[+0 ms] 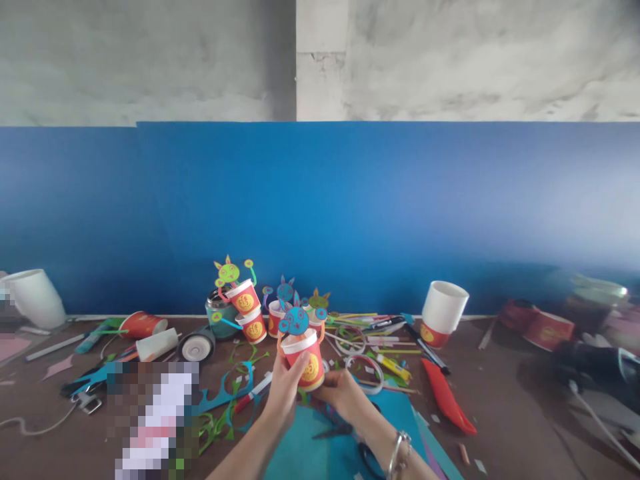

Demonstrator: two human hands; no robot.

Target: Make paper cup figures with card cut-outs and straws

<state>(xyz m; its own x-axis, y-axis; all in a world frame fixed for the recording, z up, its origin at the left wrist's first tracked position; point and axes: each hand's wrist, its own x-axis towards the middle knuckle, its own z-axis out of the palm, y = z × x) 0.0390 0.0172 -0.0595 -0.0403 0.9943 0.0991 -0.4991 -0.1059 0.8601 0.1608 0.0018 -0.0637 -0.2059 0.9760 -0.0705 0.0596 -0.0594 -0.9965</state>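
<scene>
Head view: I see the left hand [284,388] wrapped round a red-and-white paper cup [311,371], thumb across its front, over the surface [500,407]; right hand [344,397] curled at its base, grip indeterminable.

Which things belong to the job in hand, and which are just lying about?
In the job:
red-and-white paper cup with round blue paper face
left hand, holding it
right hand, near its base

Apparently lying about:
tipped red paper cup
long glossy red object
dark round lid

Red cup [312,351] with yellow emblem [311,369]
</scene>
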